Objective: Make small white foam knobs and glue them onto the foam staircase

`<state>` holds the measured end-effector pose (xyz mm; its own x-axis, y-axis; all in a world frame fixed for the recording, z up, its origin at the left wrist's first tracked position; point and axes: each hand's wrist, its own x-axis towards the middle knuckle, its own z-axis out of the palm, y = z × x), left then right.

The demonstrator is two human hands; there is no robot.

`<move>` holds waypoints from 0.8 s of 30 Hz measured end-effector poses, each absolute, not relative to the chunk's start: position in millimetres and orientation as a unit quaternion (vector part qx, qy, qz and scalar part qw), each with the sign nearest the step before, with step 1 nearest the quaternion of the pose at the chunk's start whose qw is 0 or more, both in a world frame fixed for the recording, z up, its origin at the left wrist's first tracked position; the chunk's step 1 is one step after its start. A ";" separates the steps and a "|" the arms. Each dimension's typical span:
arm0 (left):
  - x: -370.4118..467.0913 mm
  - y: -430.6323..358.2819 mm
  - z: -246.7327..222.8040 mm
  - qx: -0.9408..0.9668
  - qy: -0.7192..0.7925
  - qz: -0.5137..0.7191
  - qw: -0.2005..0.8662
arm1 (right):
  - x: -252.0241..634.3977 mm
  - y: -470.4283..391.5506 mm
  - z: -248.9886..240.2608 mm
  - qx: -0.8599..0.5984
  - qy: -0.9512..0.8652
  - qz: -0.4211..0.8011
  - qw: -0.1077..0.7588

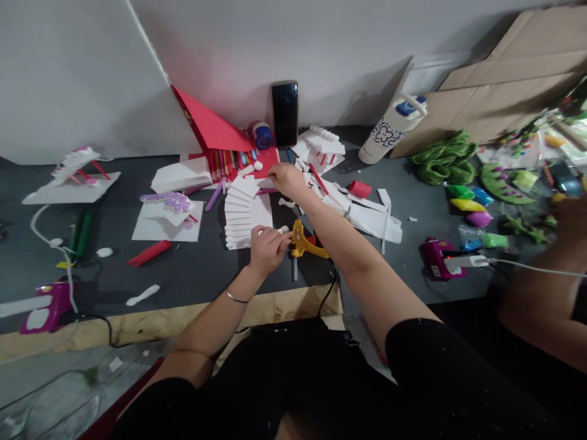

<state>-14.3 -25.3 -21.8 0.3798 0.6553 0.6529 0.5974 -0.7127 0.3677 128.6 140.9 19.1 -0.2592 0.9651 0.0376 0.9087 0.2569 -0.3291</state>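
My left hand [266, 250] is closed in a pinch at the lower right corner of a white curved stair model [239, 211]. A small white bit shows by its fingertips; what the fingers hold is too small to name. Just right of it lies a yellow glue gun [302, 241] with a clear glue stick. My right hand [288, 181] reaches past the model to the white scraps behind it. Its fingers are drawn together and pointing left, and anything in them is hidden. Small white lumps [258, 165] lie near its fingertips, on red paper.
A phone [285, 114] and a white bottle [389, 131] stand by the wall. Small stair models [169, 217] lie left. White foam scraps [373, 220] and a purple power block [443, 260] are right. Another person's arm [545, 275] works beside green yarn [444, 156].
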 end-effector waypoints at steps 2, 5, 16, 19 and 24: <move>-15.4 -25.7 -24.2 0.837 0.383 0.387 0.055 | 119.5 149.4 18.1 -0.592 -0.789 0.124 0.108; -16.7 -24.2 -28.0 0.839 0.410 0.347 0.087 | 108.1 160.8 17.5 -0.584 -0.796 0.128 0.096; -20.3 -14.9 -26.0 0.835 0.391 0.377 0.093 | 121.1 152.2 35.3 -0.572 -0.808 0.117 0.081; -21.0 -13.8 -24.2 0.839 0.390 0.371 0.085 | 159.2 132.0 39.5 -0.586 -0.799 0.107 0.084; -20.2 -12.9 -22.7 0.835 0.398 0.371 0.078 | 244.5 102.9 42.2 -0.710 -0.699 0.074 0.035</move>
